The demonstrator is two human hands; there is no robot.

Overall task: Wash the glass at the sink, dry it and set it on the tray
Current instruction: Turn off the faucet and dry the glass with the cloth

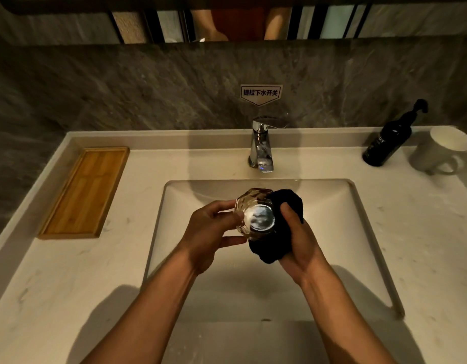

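Over the middle of the sink (340,232), my left hand (211,232) holds a faceted clear glass (256,215) on its side, its base turned toward me. A black cloth (274,248) is pressed against the glass's right side by my right hand (298,245), and the cloth wraps around behind and below the glass. The wooden tray (86,190) lies on the counter at the left with nothing on it.
A chrome faucet (261,145) stands behind the basin, with no water running. A dark pump bottle (390,139) and a white mug (439,151) stand at the back right of the pale stone counter (69,285). A grey stone wall rises behind.
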